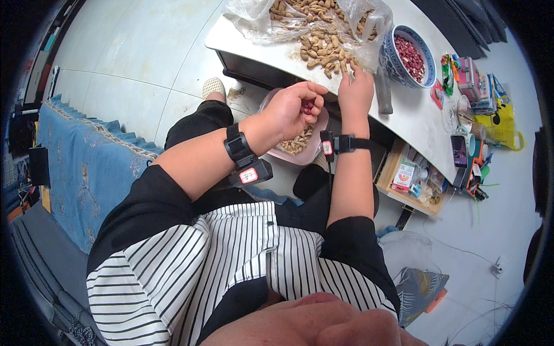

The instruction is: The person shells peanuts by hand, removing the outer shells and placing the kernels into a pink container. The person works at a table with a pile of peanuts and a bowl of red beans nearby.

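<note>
My left hand [298,104] is curled palm up around several red-skinned peanut kernels [308,106], which show between the fingers. Below it is a pink plastic basin [318,145] holding broken peanut shells [298,142]; the hand and forearm hide part of it. At the table edge, my right hand [356,88] has its fingertips at the near end of a pile of unshelled peanuts [322,48]. Whether those fingers grip a peanut is unclear. A blue-and-white bowl [387,60] of shelled kernels [409,58] stands to its right.
A clear plastic bag [251,24] with more peanuts lies on the white table [415,108]. Beside the bowl is a dark bar-shaped object [383,93]. Farther right are a pink case [469,78], a phone [459,150] and a yellow bag [502,123]. An open drawer [385,179] juts out below.
</note>
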`<action>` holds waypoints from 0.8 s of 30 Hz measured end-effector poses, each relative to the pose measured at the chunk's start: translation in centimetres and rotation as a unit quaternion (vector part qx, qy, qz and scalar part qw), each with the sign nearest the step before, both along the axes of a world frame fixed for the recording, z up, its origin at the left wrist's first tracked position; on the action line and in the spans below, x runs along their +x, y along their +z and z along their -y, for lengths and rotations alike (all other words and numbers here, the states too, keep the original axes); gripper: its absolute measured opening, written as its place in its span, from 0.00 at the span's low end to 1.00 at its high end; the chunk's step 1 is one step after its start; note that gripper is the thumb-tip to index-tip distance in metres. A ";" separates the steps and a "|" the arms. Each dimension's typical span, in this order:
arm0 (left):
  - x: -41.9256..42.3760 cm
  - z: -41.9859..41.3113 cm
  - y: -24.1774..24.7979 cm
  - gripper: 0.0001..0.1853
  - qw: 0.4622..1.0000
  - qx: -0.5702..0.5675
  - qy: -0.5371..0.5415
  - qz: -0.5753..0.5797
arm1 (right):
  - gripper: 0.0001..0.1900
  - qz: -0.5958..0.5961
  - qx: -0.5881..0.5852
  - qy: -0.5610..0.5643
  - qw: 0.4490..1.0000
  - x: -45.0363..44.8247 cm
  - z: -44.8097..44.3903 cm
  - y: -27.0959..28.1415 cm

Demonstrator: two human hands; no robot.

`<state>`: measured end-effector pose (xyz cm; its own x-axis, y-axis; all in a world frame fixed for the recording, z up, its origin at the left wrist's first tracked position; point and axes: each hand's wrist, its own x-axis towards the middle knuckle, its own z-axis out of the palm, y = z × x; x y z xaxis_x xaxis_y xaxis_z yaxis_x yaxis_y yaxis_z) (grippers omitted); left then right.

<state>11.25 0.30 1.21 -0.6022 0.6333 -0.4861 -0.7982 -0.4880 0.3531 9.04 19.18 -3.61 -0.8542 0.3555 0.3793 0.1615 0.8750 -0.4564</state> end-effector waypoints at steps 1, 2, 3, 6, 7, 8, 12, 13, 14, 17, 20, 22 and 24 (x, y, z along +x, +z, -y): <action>-0.1 0.1 -0.1 0.10 1.000 -0.008 -0.004 -0.006 | 0.10 -0.008 0.025 -0.013 1.000 -0.5 -0.2 -0.6; -0.1 0.1 -0.1 0.09 1.000 -0.016 -0.008 -0.011 | 0.10 -0.012 0.033 -0.007 0.999 -0.9 -0.6 -1.1; -0.1 0.2 -0.2 0.09 1.000 -0.025 -0.011 -0.015 | 0.10 -0.015 0.039 0.002 0.999 -1.0 -0.6 -1.2; 0.1 0.1 -0.2 0.09 0.996 -0.073 0.011 -0.054 | 0.10 -0.011 -0.014 -0.006 1.000 -0.7 -0.9 -1.0; 0.0 -0.1 -0.1 0.09 0.995 -0.085 0.018 -0.058 | 0.11 -0.008 -0.044 -0.014 0.999 -0.3 -0.9 -0.6; 0.0 -0.3 -0.1 0.09 0.993 -0.096 0.025 -0.062 | 0.10 0.007 -0.102 -0.015 0.995 0.3 -1.0 -0.2; 0.1 -1.0 -0.5 0.11 0.983 -0.136 0.034 -0.121 | 0.11 0.079 -0.328 0.013 0.941 4.3 -0.1 3.6; 0.3 -1.2 0.0 0.13 0.979 -0.141 0.030 -0.142 | 0.11 0.100 -0.381 0.027 0.919 5.4 0.2 4.5; 0.4 -1.3 0.4 0.14 0.975 -0.146 0.026 -0.164 | 0.10 0.128 -0.394 0.059 0.908 6.5 0.6 5.7; 0.7 -1.1 -0.3 0.14 0.962 -0.145 -0.042 -0.228 | 0.10 0.182 -0.450 0.083 0.870 8.5 1.6 8.1; 1.0 -1.1 -0.8 0.12 0.955 -0.144 -0.078 -0.248 | 0.10 0.158 -0.514 0.091 0.838 9.3 1.2 6.8; 1.1 -1.1 -0.6 0.12 0.957 -0.134 -0.075 -0.245 | 0.10 0.130 -0.550 0.099 0.819 9.3 1.7 6.4; 1.4 -1.3 -0.1 0.12 0.954 -0.155 -0.071 -0.246 | 0.10 0.102 -0.557 0.113 0.817 9.1 2.5 6.4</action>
<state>12.60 1.59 1.06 -0.7247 0.5969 -0.3443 -0.5494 -0.1989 0.8115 18.16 16.68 2.76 -0.9505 0.2080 -0.2310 0.2263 -0.0462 -0.9730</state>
